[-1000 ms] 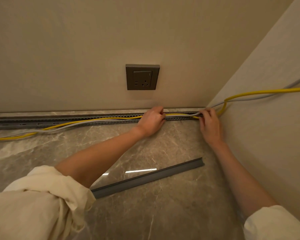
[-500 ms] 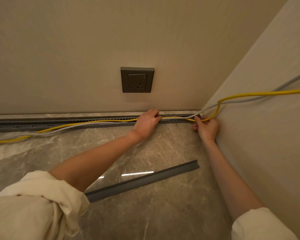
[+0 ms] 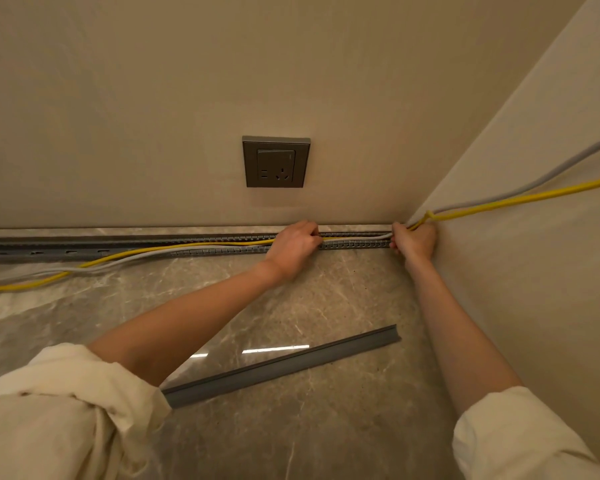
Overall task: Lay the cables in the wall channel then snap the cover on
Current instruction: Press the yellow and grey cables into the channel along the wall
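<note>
A grey slotted channel [image 3: 222,250] runs along the foot of the back wall on the marble floor. A yellow cable [image 3: 174,249] and a grey cable [image 3: 142,258] lie partly in it, then spill out onto the floor at the left. My left hand [image 3: 293,247] grips both cables at the channel's middle. My right hand [image 3: 413,242] grips them at the channel's right end, in the corner. From there the cables rise along the right wall. The loose grey cover [image 3: 281,365] lies on the floor between my arms.
A dark wall socket [image 3: 276,161] sits above the channel. The right wall [image 3: 534,271] meets the back wall just past my right hand. Cream sleeves are rolled up on both forearms at the bottom of the view.
My right hand has slid right into the corner and closed round the cables. The cables now bend more sharply up the right wall. My left hand has stayed at the channel.
</note>
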